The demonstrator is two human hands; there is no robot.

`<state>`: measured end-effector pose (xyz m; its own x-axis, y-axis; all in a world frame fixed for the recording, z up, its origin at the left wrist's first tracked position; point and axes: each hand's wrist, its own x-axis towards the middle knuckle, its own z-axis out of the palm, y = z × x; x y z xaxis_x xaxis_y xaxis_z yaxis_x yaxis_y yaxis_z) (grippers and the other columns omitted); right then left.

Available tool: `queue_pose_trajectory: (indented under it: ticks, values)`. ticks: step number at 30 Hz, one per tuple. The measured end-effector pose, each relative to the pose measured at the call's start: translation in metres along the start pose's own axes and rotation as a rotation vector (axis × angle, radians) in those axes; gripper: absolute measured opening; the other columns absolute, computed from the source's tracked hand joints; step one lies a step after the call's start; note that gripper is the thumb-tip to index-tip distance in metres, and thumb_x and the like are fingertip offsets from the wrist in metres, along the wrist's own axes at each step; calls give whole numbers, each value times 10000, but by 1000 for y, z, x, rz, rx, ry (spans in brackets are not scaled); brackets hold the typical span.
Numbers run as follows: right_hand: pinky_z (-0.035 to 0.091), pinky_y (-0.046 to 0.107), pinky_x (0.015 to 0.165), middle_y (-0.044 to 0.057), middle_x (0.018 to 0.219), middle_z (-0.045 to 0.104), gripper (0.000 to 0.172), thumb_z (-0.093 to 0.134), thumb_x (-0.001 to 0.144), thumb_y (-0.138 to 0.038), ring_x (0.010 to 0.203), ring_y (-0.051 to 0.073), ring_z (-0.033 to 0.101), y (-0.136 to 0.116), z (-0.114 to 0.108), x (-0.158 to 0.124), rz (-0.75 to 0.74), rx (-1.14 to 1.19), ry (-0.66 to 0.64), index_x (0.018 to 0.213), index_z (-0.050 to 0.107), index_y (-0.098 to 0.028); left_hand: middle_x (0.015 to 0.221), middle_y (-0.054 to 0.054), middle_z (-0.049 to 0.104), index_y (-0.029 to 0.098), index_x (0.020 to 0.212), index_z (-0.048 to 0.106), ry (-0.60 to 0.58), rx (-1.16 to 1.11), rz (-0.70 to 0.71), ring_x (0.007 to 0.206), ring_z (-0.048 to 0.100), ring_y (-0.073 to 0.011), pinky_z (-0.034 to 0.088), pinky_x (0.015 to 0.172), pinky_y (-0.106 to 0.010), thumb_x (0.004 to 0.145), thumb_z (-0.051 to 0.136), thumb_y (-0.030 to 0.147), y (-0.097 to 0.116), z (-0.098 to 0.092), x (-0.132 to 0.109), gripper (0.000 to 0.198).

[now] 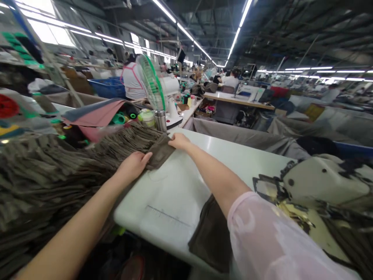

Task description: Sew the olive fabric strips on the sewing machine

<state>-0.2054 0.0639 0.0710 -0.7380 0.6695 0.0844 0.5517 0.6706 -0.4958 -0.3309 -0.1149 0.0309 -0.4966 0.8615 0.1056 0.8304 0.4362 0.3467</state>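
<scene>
— Brown fabric piece [159,153], where is it lying now?
— On the pile's [58,175] edge; left hand [132,165] is pressing it flat, right hand [179,141] is pinching its corner. Sewing machine [320,182] is waiting unused.

Olive-brown woven cloth in the stacked fabric pieces [58,171], matt and ribbed at the layered edges. Same dull cloth in the top fabric piece [159,153], soft under the left hand [132,165] and right hand [179,142]. Smooth, faintly glossy white laminate on the surface [186,182]. Sheer, pale pink fabric on the sleeve [271,241]. Cream painted metal on the sewing machine [323,181], slightly shiny. Brushed steel on the flask [160,120]. White plastic on the fan [170,93], green on its grille.
</scene>
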Motion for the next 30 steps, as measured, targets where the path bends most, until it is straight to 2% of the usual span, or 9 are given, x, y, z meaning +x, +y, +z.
queue_pose_trajectory:
  ticks: [2, 5, 8, 11, 13, 17, 22, 27, 30]
  values:
    - [497, 331, 858, 31, 1038, 685, 144, 666, 890, -297, 1002, 212, 627, -6, -21, -14, -84, -3, 41, 982, 662, -186, 936, -130, 655, 180, 780, 602, 130, -31, -32, 926, 640, -298, 511, 854, -400, 788, 581, 477, 0, 5, 4, 298]
    - [438, 310, 860, 11, 1026, 672, 129, 621, 860, -280, 1036, 223, 592, -18, -58, -52, -213, -19, 144, 966, 639, -209, 1018, -100, 647, 162, 1045, 593, 256, -271, -92, 828, 630, -236, 542, 749, -359, 649, 746, 425, 8, 6, -4, 499]
    - [418, 300, 777, 5, 879, 660, 94, 575, 825, -215, 867, 200, 599, -23, -97, -113, -366, -79, 347, 892, 636, -190, 918, -40, 675, 192, 1021, 631, 96, -533, 34, 768, 623, -200, 534, 704, -324, 698, 729, 475, 36, -14, -37, 441]
    - [411, 275, 705, -6, 815, 657, 79, 596, 792, -207, 758, 163, 591, -8, -126, -185, -250, 18, 467, 851, 643, -183, 886, -19, 711, 224, 1096, 658, -172, -753, 127, 816, 666, -227, 546, 701, -324, 719, 732, 540, 77, -38, -93, 497]
    - [415, 264, 645, -16, 759, 661, 92, 633, 773, -252, 676, 146, 580, 13, -135, -229, -112, 128, 394, 834, 654, -187, 810, -2, 698, 237, 1275, 590, -305, -808, 194, 756, 667, -218, 538, 654, -312, 736, 731, 523, 103, -43, -133, 626]
    - [413, 261, 564, -4, 740, 679, 143, 625, 780, -320, 624, 150, 583, 66, -114, -288, 190, 214, 187, 845, 663, -199, 775, 12, 672, 254, 1390, 513, -341, -558, 322, 710, 645, -194, 519, 686, -313, 853, 624, 394, 139, -17, -185, 566]
    - [420, 263, 611, -14, 692, 649, 18, 627, 771, -210, 641, 155, 588, 115, -57, -299, 349, 138, 210, 755, 632, -206, 1015, -125, 716, 158, 1284, 606, -275, -7, 408, 946, 681, -297, 539, 840, -423, 930, 563, 336, 160, 16, -191, 398]
    - [468, 302, 812, 38, 968, 687, 69, 680, 809, -231, 911, 193, 637, 122, -37, -296, 380, 131, 361, 869, 658, -206, 1313, -175, 634, 152, 1308, 602, 134, 125, 715, 1173, 612, -319, 507, 999, -476, 939, 524, 283, 192, 31, -183, 398]
    - [468, 310, 890, 55, 1049, 679, 114, 679, 860, -270, 999, 193, 630, 116, -44, -309, 388, 129, 484, 952, 663, -204, 1410, -162, 592, 160, 1310, 619, 123, 62, 989, 1288, 561, -329, 451, 1081, -508, 933, 462, 262, 207, 61, -176, 421]
